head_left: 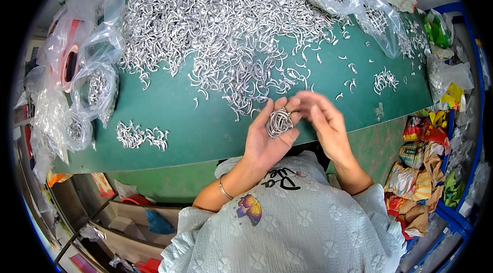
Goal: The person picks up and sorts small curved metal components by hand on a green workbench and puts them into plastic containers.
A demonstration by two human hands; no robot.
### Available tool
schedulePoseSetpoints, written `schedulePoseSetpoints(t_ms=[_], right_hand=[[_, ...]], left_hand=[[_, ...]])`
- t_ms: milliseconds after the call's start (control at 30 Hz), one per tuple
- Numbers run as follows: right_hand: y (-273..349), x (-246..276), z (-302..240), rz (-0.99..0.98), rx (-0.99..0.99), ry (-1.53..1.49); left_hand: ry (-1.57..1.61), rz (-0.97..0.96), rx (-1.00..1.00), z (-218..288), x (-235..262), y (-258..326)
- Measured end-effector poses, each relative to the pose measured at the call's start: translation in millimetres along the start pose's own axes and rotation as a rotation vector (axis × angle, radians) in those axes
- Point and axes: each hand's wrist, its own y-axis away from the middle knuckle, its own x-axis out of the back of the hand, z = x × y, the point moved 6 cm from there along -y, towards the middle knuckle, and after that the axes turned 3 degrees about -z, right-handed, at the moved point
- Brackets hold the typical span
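My left hand (268, 142) is cupped palm up over the table's near edge, fingers curled round a clump of curved silver metal pieces (280, 122). Right beside it is my right hand (326, 119), its fingers bent toward the clump and smeared by motion; whether they pinch a piece cannot be made out. Beyond both hands spreads a large heap of the same curved metal pieces (205, 21), its loose front tip reaching close to my left fingertips.
The green table (169, 103) carries a small pile of pieces (141, 136) at left and another (385, 81) at right. Clear plastic bags (97, 88) with pieces line its left end; another bag (380, 21) lies far right. A blue shelf rack (475, 119) holds colourful packages (411, 180).
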Motion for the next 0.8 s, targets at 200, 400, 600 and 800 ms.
schedulePoseSetpoints(t_ms=[200,400,600,800], right_hand=[[5,-4,11,-0.131,-0.177,-0.109],[7,-7,14,-0.071,-0.169,-0.376],[10,-26,-10,-0.107,0.158,0.002],[10,-38,-32,-0.403,0.362,0.645]], left_hand=[[-0.190,-0.030,-0.038,-2,-7,4],[-0.445,0.157,-0.219,6,-12,8],[-0.368,0.091,-0.174,4,-4,8],[-0.412,0.249,-0.036,5,2,10]])
